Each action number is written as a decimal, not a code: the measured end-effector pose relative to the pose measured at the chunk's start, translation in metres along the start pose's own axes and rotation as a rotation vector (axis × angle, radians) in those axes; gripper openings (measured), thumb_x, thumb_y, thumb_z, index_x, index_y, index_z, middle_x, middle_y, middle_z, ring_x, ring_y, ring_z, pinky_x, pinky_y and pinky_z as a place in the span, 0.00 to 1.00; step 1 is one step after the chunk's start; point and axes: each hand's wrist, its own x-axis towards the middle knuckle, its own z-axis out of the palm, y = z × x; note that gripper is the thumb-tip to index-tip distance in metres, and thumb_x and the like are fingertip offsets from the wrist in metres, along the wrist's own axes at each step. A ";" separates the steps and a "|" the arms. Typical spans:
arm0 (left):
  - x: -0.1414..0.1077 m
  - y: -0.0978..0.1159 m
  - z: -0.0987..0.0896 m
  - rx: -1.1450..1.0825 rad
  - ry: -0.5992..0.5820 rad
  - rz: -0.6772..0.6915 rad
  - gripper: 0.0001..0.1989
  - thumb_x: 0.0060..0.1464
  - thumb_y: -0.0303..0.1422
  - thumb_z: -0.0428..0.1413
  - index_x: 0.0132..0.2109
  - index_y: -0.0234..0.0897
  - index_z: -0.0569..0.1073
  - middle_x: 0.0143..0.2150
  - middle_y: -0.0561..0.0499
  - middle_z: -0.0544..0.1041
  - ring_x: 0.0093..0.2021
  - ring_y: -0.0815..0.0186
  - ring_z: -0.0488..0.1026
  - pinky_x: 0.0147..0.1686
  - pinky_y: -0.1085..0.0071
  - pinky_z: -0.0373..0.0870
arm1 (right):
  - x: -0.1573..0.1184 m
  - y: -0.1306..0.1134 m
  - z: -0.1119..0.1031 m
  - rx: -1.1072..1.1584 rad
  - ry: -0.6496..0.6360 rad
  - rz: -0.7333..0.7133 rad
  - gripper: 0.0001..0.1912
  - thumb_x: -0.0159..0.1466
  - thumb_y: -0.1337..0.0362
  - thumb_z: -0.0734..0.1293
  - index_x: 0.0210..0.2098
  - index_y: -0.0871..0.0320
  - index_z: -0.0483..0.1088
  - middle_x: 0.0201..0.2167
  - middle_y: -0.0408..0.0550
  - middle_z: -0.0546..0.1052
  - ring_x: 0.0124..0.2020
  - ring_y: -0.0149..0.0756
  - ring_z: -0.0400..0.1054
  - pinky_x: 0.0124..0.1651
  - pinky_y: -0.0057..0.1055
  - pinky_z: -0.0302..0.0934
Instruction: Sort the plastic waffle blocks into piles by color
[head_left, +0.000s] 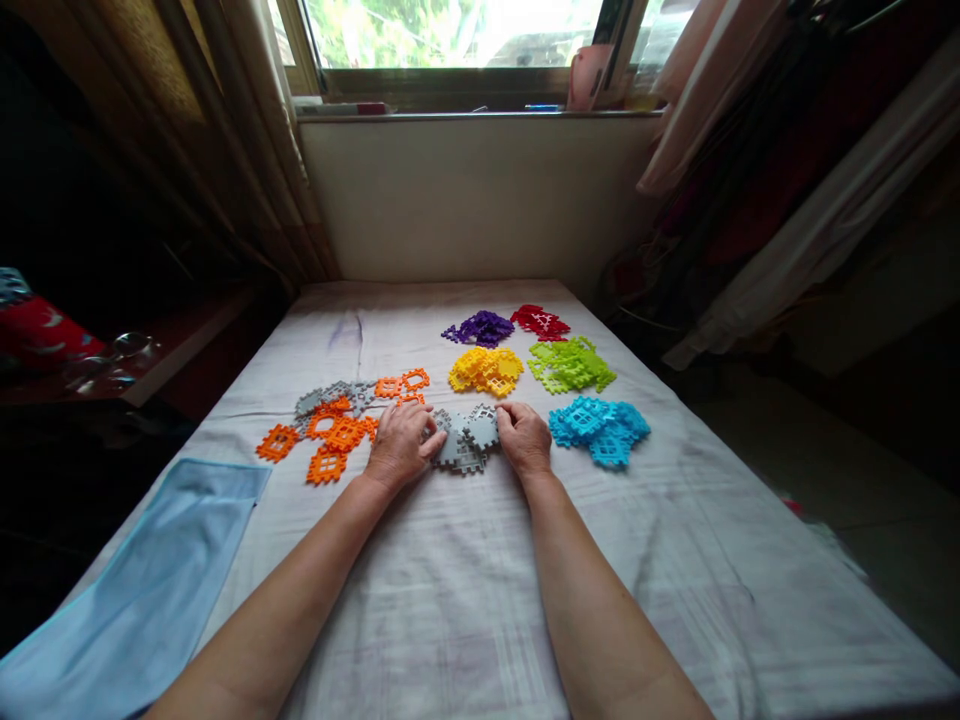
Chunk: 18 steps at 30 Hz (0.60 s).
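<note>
Between my hands lies a small heap of grey interlocking plastic tiles with notched edges. My right hand is closed at the heap's right side, pinching a grey tile between thumb and fingers. On the left, my left hand rests with fingers apart, its thumb against the heap's left edge. Orange tiles lie spread just left of that hand, some partly behind its fingers. More grey tiles are mixed in behind the orange ones.
Yellow tiles, purple tiles, red tiles, lime-green tiles and blue tiles form separate piles. A light blue cloth lies at the table's left edge. Beneath everything is a pale, wrinkled tablecloth. A window ledge stands beyond.
</note>
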 end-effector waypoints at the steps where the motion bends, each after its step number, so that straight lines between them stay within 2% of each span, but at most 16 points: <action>1: 0.000 -0.001 0.000 -0.003 -0.002 0.000 0.09 0.58 0.41 0.56 0.37 0.42 0.74 0.55 0.45 0.77 0.59 0.56 0.70 0.64 0.50 0.55 | 0.000 0.000 0.000 0.002 0.001 -0.002 0.14 0.64 0.63 0.61 0.39 0.53 0.78 0.42 0.47 0.81 0.44 0.38 0.72 0.48 0.31 0.61; 4: 0.002 -0.010 -0.002 0.027 -0.021 -0.006 0.13 0.61 0.44 0.52 0.44 0.42 0.76 0.55 0.45 0.77 0.58 0.56 0.70 0.63 0.51 0.56 | 0.000 0.001 0.000 0.002 0.000 0.001 0.13 0.64 0.63 0.61 0.39 0.54 0.78 0.42 0.47 0.81 0.44 0.38 0.72 0.48 0.31 0.61; 7: 0.002 -0.023 -0.004 0.105 -0.045 -0.022 0.15 0.63 0.42 0.49 0.50 0.47 0.76 0.57 0.48 0.76 0.60 0.54 0.68 0.64 0.47 0.52 | 0.000 0.000 0.000 -0.005 -0.004 0.002 0.14 0.64 0.62 0.61 0.39 0.54 0.78 0.43 0.48 0.81 0.45 0.38 0.72 0.48 0.31 0.61; 10: 0.000 -0.032 -0.005 0.164 -0.044 -0.041 0.16 0.63 0.40 0.48 0.52 0.49 0.76 0.59 0.50 0.75 0.62 0.53 0.67 0.64 0.44 0.48 | 0.000 0.000 0.000 -0.009 -0.012 -0.004 0.14 0.64 0.62 0.61 0.39 0.54 0.78 0.42 0.48 0.81 0.45 0.38 0.72 0.48 0.31 0.61; 14: -0.002 -0.042 -0.011 0.184 -0.030 -0.092 0.17 0.63 0.40 0.47 0.53 0.47 0.75 0.59 0.48 0.75 0.63 0.53 0.65 0.65 0.45 0.47 | 0.000 0.001 0.001 -0.006 0.009 -0.015 0.14 0.64 0.62 0.61 0.39 0.54 0.78 0.42 0.47 0.81 0.44 0.37 0.72 0.47 0.30 0.61; 18: 0.000 -0.061 -0.026 0.246 0.029 -0.166 0.17 0.61 0.39 0.48 0.53 0.44 0.75 0.57 0.45 0.76 0.60 0.53 0.68 0.63 0.51 0.52 | 0.000 0.003 0.002 -0.005 0.012 -0.021 0.14 0.64 0.62 0.61 0.39 0.54 0.78 0.41 0.47 0.81 0.44 0.38 0.72 0.47 0.31 0.61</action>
